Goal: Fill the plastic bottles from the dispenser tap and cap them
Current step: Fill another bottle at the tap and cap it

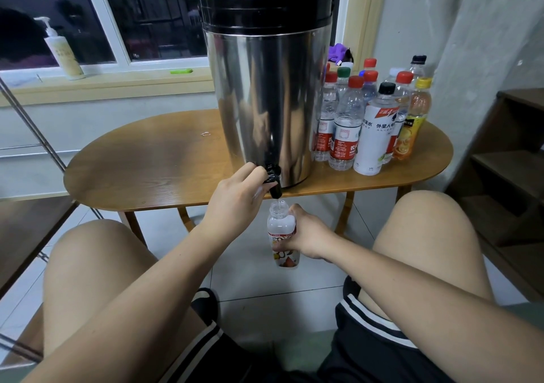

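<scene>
**Filling station: bottle held under the tap**

The wooden table (141, 176) has rounded ends and stands below a window (123, 14) with a dark view outside. The person sits in front of it, one bare knee on each side of the work area, over a tiled floor (265, 282).

The dispenser (265, 94) is a tall steel drum with a black lid (265, 0). It stands upright near the front edge of the table, right of centre.

To its right, a group of capped bottles (368, 117) stands upright and closely packed on the table. Most caps are red; the rest are black, green or yellow.

The left hand (235, 203) reaches up to the tap (273, 181) at the base of the drum. Its fingers are curled over the black tap lever.

The right hand (306, 235) is wrapped round the middle of the bottle (282, 235), across its label. The bottle is upright and uncapped. It hangs below the table edge, between the knees, with its open mouth directly under the spout and just beneath it. The fill level cannot be read.

A pump bottle (63, 53) stands on the windowsill at far left. A purple cloth (338, 53) lies behind the capped bottles. A small green object (181, 71) lies on the sill. A small wet spot (206, 134) sits on the table left of the drum.
</scene>
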Demonstrator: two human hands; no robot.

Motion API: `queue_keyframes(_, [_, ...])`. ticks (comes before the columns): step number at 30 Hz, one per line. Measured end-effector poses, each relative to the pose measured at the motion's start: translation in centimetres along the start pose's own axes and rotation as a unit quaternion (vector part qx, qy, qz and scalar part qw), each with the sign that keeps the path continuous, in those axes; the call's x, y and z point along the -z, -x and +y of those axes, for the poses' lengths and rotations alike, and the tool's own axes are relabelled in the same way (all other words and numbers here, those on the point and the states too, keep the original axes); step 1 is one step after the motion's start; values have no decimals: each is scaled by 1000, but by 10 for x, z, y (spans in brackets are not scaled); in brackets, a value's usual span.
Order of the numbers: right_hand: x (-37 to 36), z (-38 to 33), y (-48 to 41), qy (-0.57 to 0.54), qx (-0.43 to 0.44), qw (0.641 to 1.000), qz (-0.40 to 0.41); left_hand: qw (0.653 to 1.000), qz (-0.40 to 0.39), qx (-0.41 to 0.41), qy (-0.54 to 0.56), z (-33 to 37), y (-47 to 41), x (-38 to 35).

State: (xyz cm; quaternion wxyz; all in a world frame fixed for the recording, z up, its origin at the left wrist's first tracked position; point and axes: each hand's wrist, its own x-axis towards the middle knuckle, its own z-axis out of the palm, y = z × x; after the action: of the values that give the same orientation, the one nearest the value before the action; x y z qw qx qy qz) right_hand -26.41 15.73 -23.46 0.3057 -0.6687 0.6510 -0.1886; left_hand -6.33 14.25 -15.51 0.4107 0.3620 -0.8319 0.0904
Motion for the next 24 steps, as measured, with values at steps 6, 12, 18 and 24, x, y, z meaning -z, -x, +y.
queue_keyframes(6, [0, 0, 0, 0, 0, 1000, 1, 1000, -1, 7, -8, 1, 1, 0])
queue_keyframes(12, [0, 1, -1, 3, -1, 1000, -1, 1000, -4, 12, -8, 1, 1, 0])
queue_keyframes(18, [-1, 1, -1, 5, -1, 1000, -1, 1000, -3, 10, -9, 3, 0, 1])
queue_keyframes(24, [-1, 1, -1, 6, 0, 1000, -1, 1000, -4, 8, -6, 3, 0, 2])
